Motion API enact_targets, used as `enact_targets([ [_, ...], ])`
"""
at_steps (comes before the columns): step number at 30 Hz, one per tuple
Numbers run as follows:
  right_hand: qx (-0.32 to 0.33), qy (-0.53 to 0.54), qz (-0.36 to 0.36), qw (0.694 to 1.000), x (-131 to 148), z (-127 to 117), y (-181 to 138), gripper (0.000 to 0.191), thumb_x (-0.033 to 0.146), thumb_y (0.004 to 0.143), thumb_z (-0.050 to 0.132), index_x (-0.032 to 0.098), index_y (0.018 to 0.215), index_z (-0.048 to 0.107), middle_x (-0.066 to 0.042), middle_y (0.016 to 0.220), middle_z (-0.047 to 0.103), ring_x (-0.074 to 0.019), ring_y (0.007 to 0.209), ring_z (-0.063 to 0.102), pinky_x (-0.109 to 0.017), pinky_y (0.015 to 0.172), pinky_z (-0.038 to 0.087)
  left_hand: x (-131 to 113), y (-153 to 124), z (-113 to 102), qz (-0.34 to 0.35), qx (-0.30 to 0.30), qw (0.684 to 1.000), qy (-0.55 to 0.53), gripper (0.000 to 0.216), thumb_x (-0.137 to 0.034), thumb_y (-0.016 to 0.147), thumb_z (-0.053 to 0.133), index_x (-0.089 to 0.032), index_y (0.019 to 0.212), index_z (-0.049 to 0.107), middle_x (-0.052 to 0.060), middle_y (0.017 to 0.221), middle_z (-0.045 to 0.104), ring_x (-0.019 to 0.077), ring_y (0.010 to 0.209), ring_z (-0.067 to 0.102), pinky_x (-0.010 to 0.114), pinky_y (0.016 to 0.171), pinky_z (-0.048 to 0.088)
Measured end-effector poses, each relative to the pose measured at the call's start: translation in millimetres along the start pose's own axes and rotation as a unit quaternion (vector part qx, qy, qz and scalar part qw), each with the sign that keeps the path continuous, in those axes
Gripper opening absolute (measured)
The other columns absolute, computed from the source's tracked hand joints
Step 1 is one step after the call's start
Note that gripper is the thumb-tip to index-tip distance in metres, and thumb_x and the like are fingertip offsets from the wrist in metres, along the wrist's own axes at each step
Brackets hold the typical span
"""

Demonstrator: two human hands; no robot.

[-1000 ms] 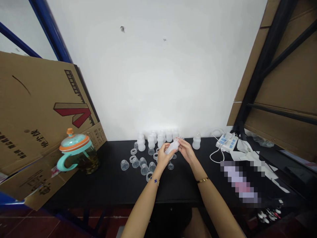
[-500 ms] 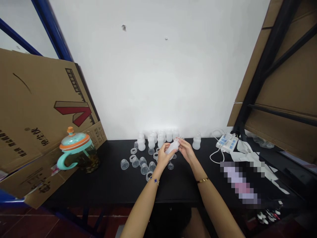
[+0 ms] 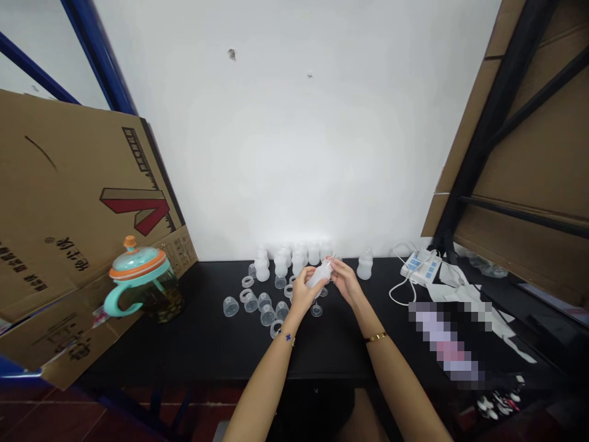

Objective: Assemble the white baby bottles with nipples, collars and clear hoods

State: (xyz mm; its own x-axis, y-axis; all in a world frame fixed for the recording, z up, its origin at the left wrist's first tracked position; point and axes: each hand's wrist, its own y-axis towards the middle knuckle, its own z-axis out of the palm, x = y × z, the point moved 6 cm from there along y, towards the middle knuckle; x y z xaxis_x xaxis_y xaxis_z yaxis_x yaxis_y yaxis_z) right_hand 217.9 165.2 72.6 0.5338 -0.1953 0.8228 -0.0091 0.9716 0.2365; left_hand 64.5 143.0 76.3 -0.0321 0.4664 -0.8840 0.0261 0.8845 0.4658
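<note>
Left-hand grip: I have the left hand (image 3: 305, 290) wrapped around the body of the white bottle (image 3: 317, 276), fingers closed on it.
Right-hand grip: my right hand (image 3: 345, 277) has its fingers drawn together at the bottle's upper end, where a thin pale tip (image 3: 334, 256) pokes out; I can't tell whether they press the rim or a small part on it.
Held bottle: just below and right of the frame's middle, tilted, top toward the upper right.
Slip risk: smooth plastic could turn in my left palm if the right fingers push off-line.
Seating risk: a part pressed in crooked could sit askew; my own fingers hide that join.
Knock risk: a dropped bottle could scatter the clear teat piece (image 3: 316, 309) just below the hands, or topple the standing bottles (image 3: 281, 258) behind.
Loose parts: domed caps (image 3: 230, 306) and rings (image 3: 247, 282) lie lower left of the hands.
Lone bottle: one more bottle (image 3: 365, 265) stands upright to the right.
Table edges: a pitcher (image 3: 156, 288) at left, a power strip (image 3: 421, 266) with white cable at right.
</note>
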Motion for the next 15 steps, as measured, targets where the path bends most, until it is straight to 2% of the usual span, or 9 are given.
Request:
enact_targets([
  [15,-0.03,-0.036,-0.009,0.999,-3.0,-4.1,3.2,0.037,0.039,0.064,0.091,0.021,0.092,0.077,-0.006,0.096,0.074,-0.0215,0.09,0.067,-0.032,0.079,0.052,-5.4,-3.3,-4.3,0.073,-0.039,0.986,0.142,0.043,-0.035,0.071,0.08,-0.021,0.109,0.065,0.006,0.104,0.073,0.0238,0.096,0.068,0.037,0.088,0.052],
])
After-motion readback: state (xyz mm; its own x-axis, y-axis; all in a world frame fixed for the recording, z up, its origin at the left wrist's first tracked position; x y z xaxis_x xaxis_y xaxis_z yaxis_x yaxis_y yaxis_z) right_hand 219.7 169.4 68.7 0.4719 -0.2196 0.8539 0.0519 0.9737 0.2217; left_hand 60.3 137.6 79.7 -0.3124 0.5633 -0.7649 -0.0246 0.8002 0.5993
